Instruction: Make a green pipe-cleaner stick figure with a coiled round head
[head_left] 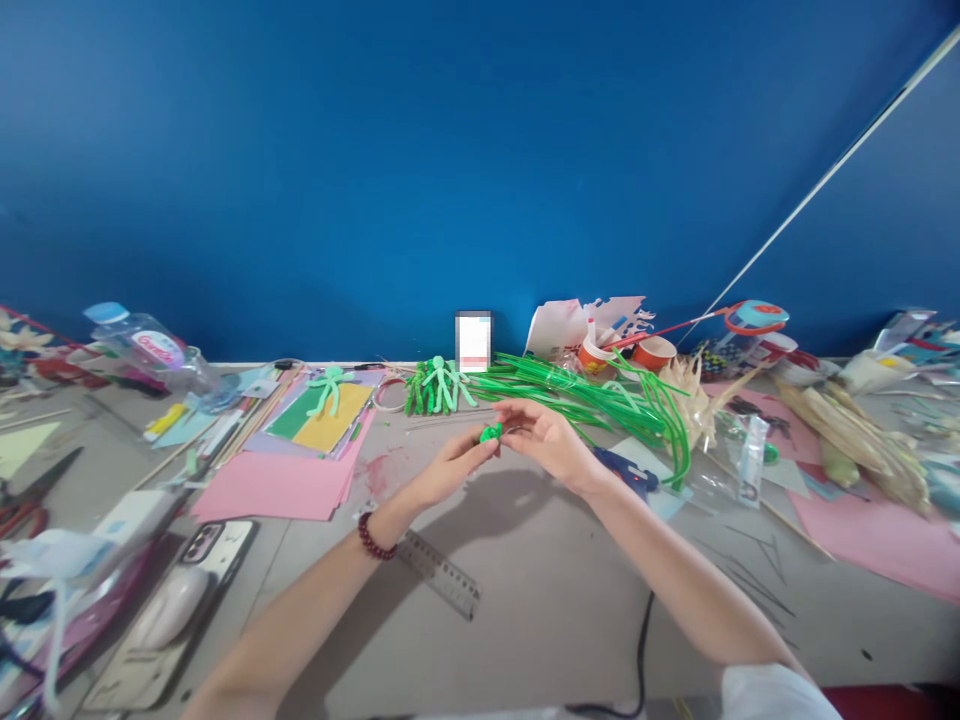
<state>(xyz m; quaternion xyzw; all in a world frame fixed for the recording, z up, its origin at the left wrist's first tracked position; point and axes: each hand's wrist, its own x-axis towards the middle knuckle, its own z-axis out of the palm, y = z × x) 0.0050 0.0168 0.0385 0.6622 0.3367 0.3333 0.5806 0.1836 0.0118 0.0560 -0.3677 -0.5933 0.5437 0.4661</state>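
Observation:
My left hand (pixel 448 468) and my right hand (pixel 546 438) meet above the grey table (pixel 540 580). Together they pinch a small green pipe-cleaner piece (pixel 490 433) between their fingertips. The left wrist wears a dark red bead bracelet (pixel 373 538). Just behind the hands lies a bundle of long green pipe cleaners (pixel 592 395). A green pipe-cleaner figure (pixel 439 385) sits further back, and a paler one (pixel 330 385) rests on coloured paper.
Pink paper sheets (pixel 274 485) and a clear ruler (pixel 439 572) lie to the left; a blue glue gun (pixel 626 468) is by my right wrist. Paper cups (pixel 654 352), dried husks (pixel 840 425), a water bottle (pixel 150 350), scissors (pixel 34 492) and a phone (pixel 214 545) crowd the table.

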